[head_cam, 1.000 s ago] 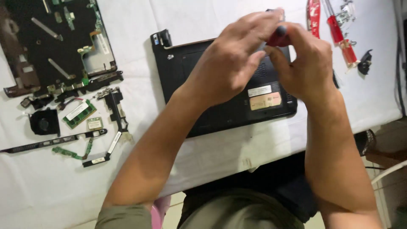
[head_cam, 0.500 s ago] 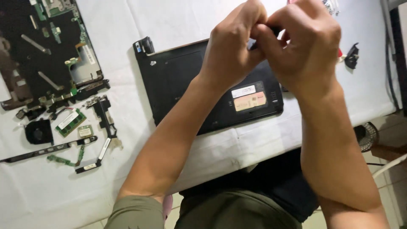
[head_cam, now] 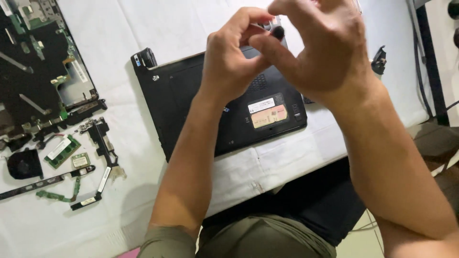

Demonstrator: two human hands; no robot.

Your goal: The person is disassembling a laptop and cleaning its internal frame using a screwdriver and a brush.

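The left hand (head_cam: 234, 62) and right hand (head_cam: 320, 48) pinch a small dark tool (head_cam: 276, 31) between fingertips, held above the laptop (head_cam: 191, 105) near its one o'clock corner; the grip looks narrow and shallow, so the tool could slip onto the white cloth (head_cam: 158, 28); loose parts (head_cam: 62, 150) lie at nine o'clock.

Bright, even overhead light, soft shadows on the white cloth (head_cam: 158, 28), fingers slightly motion-blurred.
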